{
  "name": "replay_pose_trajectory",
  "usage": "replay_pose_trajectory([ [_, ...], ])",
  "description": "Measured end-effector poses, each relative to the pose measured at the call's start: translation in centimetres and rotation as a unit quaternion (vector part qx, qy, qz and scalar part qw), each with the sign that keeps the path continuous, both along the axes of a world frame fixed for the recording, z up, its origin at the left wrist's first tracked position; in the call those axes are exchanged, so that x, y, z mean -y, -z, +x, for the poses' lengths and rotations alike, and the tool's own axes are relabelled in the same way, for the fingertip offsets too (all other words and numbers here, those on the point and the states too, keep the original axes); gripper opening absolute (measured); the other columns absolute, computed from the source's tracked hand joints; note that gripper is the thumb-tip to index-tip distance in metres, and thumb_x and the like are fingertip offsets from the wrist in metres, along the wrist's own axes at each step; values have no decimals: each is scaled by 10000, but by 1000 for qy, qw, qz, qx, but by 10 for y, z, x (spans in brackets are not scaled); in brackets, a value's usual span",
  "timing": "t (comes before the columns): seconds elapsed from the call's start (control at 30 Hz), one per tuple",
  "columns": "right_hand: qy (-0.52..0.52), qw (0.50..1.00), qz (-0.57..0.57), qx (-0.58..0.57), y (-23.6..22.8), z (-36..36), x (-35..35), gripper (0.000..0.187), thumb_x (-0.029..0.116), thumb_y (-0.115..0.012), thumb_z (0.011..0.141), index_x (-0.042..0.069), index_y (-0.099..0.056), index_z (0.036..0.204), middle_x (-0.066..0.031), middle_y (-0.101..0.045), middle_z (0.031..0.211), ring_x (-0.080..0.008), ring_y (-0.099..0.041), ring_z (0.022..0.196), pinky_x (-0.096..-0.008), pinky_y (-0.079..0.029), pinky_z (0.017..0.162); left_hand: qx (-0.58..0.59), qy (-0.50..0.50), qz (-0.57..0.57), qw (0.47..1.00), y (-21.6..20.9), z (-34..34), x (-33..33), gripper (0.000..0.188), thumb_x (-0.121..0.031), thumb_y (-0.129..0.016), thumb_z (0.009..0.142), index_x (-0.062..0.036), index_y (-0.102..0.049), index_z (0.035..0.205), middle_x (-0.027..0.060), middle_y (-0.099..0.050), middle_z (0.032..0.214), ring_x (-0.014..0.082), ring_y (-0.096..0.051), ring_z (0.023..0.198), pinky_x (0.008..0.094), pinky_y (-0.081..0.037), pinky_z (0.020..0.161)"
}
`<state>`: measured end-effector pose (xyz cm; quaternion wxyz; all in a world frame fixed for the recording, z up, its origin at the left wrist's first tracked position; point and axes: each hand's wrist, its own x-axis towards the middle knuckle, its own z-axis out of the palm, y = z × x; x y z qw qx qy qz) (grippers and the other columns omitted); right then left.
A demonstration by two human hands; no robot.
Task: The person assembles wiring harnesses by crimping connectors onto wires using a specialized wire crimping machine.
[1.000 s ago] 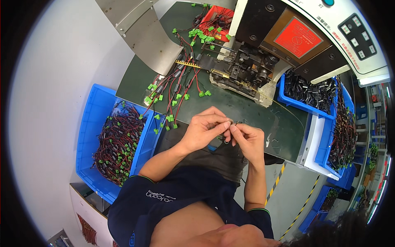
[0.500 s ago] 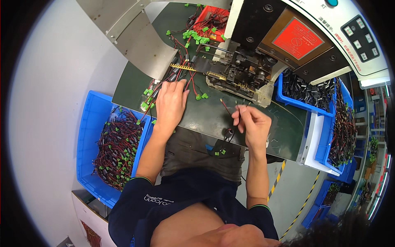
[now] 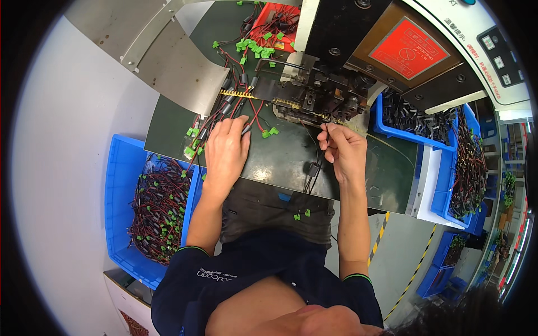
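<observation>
My right hand [image 3: 346,150] pinches a thin dark wire of a two-wire cable just in front of the crimping machine's tooling [image 3: 336,101]. The cable's black ferrite core [image 3: 312,169] hangs at the table's front edge, with green connectors [image 3: 302,215] over my lap. A second, reddish wire end stands free left of those fingers. The wire's tip is too small to make out against the tooling. My left hand [image 3: 225,148] is over a bunch of similar cables [image 3: 227,106], thumb and forefinger closed around a dark grey ferrite core [image 3: 246,129]. Its other fingertips are partly hidden.
A red bin [image 3: 280,25] of cables stands behind. A large blue bin [image 3: 120,196] of cables is at left. On the right are a blue tray [image 3: 414,140] of black parts and another blue bin [image 3: 448,207] of cables. A curved metal guard [image 3: 185,73] hangs above the left side.
My right hand has moved forward to the machine with the cable, drawing the ferrite core up to the table edge. My left hand has drawn slightly back, a core now showing between thumb and forefinger.
</observation>
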<state>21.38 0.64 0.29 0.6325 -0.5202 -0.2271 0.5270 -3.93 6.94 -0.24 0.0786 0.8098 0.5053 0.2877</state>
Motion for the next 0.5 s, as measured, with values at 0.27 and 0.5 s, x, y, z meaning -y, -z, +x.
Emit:
replay_pose_trajectory([
  [0.27, 3, 999, -15, -45, -2, 0, -1, 206, 129, -678, 1010, -70, -729, 1009, -110, -735, 825, -104, -636, 628, -205, -399, 442, 37, 24, -34, 998, -11, -12, -1, 352, -29, -728, 845, -3, -697, 1195, 163, -665, 972, 361, -656, 933, 445, -521, 841],
  [0.5, -3, 999, -17, -39, -3, 0, 0, 212, 148, -684, 1014, -59, -731, 1017, -101, -738, 834, -99, -640, 632, -207, -408, 444, 23, 32, -63, 997, -22, -17, -2, 207, -99, -749, 872, -2, -750, 1054, 171, -665, 926, 376, -640, 920, 467, -512, 820],
])
